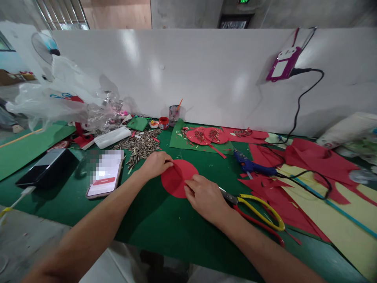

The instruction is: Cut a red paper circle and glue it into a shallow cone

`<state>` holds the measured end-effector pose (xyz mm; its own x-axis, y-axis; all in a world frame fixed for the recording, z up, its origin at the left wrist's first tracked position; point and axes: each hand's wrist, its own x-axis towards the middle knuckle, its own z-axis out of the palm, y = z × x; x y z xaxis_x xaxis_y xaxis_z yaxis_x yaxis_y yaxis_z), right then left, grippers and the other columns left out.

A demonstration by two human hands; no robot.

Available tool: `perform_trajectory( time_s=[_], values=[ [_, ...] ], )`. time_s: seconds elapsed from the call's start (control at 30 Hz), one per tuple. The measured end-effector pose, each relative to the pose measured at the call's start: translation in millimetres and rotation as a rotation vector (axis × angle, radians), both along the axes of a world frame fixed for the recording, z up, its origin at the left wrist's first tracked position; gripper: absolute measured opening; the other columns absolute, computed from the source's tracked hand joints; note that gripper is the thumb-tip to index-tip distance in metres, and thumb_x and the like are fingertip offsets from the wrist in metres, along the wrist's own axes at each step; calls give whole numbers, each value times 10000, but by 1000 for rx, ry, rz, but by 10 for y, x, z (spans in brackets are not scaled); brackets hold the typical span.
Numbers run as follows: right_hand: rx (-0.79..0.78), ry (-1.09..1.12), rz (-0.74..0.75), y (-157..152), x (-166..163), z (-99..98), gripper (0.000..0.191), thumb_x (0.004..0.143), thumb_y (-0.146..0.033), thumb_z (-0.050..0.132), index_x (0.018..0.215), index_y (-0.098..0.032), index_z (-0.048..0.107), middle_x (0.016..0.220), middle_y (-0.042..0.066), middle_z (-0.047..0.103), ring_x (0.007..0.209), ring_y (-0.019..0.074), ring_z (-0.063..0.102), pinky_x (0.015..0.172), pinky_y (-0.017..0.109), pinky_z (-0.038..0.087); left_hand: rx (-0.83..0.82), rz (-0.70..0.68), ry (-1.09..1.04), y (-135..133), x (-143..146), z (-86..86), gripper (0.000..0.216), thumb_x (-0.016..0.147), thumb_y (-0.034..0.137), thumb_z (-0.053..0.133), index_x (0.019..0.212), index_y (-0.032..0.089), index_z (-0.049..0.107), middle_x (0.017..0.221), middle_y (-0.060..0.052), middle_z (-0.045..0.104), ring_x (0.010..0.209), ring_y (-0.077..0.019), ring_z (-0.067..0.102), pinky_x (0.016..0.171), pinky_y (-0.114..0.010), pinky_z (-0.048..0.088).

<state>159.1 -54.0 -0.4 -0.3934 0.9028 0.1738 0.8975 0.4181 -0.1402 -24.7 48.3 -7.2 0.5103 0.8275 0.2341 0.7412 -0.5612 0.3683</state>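
A round piece of red paper [176, 184] lies low over the green table, a shaded crease line running across it. My left hand [155, 163] pinches its upper left edge between thumb and fingers. At the right edge, my right hand [206, 194] has its fingers closed on the same paper circle. Scissors [259, 208] with one yellow and one red handle lie just right of my right hand, partly hidden by it. Left of my left hand are a lit phone [107, 173] and a pile of striped sunflower seeds [144, 145].
Behind, decorated red paper circles [198, 136] rest on a green sheet [178, 135]. A blue glue gun [255, 165] with a black cord lies at right among red paper scraps [277, 192]. A black box-like device [48, 167] and plastic bags [50, 98] are at left.
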Motion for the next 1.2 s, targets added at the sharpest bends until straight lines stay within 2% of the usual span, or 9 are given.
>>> perform_trajectory(
  time_s=[0.13,0.33,0.43,0.6,0.83,0.97,1.2],
  values=[
    [-4,130,75,-48,-36,2,217,843,-168,455,904,-192,662,752,31,589,706,145,553,644,251,403,-4,-99,3,-17,23,-1,209,786,137,550,899,208,712,870,-28,681,810,-149,606,758,-238,452],
    [86,128,73,2,12,33,291,819,-120,452,1055,-140,620,953,87,611,879,201,523,767,316,429,25,-52,-30,50,-53,17,253,798,129,524,964,215,694,923,-26,681,865,-159,609,796,-262,456],
    [72,70,73,37,36,39,298,796,-87,449,1034,-125,624,998,97,619,908,213,513,813,345,417,37,-119,7,49,-61,-1,251,805,132,513,954,217,697,902,-25,680,872,-158,600,804,-264,455],
    [-1,10,167,30,23,30,214,796,-104,488,911,-142,665,915,82,649,918,195,545,865,345,394,28,-185,55,6,-31,2,219,807,147,536,934,202,706,915,-41,662,882,-160,586,826,-265,449],
    [14,73,162,-58,-43,29,229,822,-128,472,952,-146,660,858,68,649,812,180,562,756,316,426,-28,-262,54,0,-50,55,226,802,140,542,949,197,703,924,-44,658,868,-155,587,814,-263,442],
    [46,46,184,-62,-57,18,258,851,-218,478,1043,-115,617,901,102,621,857,212,550,761,341,436,-30,-274,34,-5,-54,54,199,816,212,550,947,202,699,905,-43,653,858,-154,579,792,-258,439],
    [14,17,202,-59,-57,9,225,840,-187,487,1004,-145,635,882,83,574,840,201,533,723,324,428,-40,-292,61,-19,-48,73,205,802,213,567,960,214,697,931,-43,634,873,-159,571,797,-253,430]
  ],
)
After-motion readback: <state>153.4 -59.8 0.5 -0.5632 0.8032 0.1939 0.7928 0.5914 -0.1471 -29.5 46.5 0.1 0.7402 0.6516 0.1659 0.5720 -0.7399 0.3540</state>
